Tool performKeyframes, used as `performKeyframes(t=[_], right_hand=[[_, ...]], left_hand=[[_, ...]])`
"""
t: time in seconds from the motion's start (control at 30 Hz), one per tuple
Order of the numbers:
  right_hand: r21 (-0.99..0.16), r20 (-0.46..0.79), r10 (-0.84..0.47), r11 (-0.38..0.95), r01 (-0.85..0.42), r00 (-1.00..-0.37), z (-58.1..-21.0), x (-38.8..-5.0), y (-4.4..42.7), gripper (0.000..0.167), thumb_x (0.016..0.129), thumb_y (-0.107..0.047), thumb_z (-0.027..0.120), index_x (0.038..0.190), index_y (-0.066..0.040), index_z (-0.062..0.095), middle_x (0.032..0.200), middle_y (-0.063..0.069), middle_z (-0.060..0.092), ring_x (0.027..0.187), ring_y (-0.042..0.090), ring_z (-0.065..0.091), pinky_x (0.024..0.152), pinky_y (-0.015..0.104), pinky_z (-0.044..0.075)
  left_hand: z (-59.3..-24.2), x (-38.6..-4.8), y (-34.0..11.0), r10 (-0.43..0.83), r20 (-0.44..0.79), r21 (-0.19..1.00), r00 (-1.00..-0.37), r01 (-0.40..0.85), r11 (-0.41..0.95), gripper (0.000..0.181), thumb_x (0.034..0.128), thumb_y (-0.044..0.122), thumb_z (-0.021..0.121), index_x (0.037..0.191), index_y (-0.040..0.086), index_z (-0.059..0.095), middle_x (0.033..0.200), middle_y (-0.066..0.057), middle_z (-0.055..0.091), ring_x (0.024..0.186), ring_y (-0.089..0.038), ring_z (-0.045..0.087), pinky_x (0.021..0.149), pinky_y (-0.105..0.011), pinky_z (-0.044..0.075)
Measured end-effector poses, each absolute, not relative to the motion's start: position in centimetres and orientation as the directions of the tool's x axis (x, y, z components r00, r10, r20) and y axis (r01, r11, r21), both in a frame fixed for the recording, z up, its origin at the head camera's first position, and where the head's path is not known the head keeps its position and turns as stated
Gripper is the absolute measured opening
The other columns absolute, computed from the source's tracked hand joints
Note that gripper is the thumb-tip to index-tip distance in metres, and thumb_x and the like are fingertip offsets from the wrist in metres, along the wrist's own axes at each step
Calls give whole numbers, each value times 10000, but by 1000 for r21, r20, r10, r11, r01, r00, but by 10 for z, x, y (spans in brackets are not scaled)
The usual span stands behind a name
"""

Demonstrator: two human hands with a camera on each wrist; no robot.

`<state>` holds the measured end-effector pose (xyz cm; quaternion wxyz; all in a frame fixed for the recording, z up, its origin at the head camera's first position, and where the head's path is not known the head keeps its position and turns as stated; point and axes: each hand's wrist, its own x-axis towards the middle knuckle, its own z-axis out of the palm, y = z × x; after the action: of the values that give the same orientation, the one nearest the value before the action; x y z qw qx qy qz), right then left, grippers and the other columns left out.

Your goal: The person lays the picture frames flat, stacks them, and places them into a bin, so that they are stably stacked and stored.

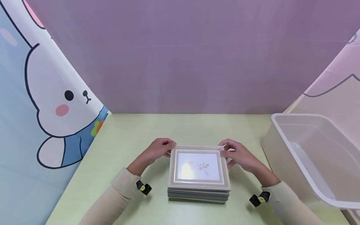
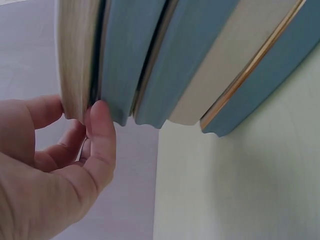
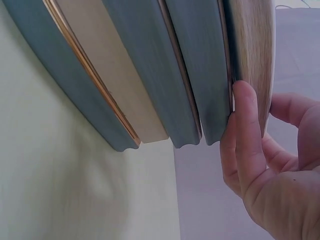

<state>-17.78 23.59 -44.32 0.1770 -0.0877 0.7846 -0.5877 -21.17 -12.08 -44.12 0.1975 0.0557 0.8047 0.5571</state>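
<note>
A stack of picture frames (image 1: pixel 198 196) lies on the table, blue-grey and beige edges showing in both wrist views. On top is a beige picture frame (image 1: pixel 199 167) with a glossy pane over a white sheet bearing a small leafy print. My left hand (image 1: pixel 158 151) pinches this top frame at its far left corner, thumb on the face and fingers beneath the wooden edge (image 2: pixel 77 55). At the far right corner, my right hand (image 1: pixel 239 155) pinches the same frame likewise. A narrow dark gap separates it from the blue-grey frame (image 3: pixel 195 50) below.
A large white plastic bin (image 1: pixel 303 162) stands to the right of the stack, close to my right forearm. Behind the pale green table (image 1: pixel 135 131) rises a purple backdrop (image 1: pixel 180 62). A rabbit-printed cloth (image 1: pixel 56 87) borders the left side.
</note>
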Motion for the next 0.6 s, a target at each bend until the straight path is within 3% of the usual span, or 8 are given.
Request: performKeyframes(t=[0.3,0.6], right_hand=[[-953,-180,-335,291,80,-925,-446,-174,236,325,967,-111,674,1242,19,559,1088,180,512,838,212,679,606,411,629],[-952,-191,-324,290,95,-927,-449,-174,234,337,970,-128,680,1257,5,562,1168,223,514,860,227,687,615,409,631]], left_hand=[[-453,-206,-121,293,-202,908,-934,-67,414,273,1048,305,579,1199,107,690,1094,-65,705,936,-165,671,842,-355,614],[-457,-197,-136,487,-181,906,-854,48,420,479,968,358,689,1401,213,544,1280,-64,609,1216,-270,549,963,-425,523]])
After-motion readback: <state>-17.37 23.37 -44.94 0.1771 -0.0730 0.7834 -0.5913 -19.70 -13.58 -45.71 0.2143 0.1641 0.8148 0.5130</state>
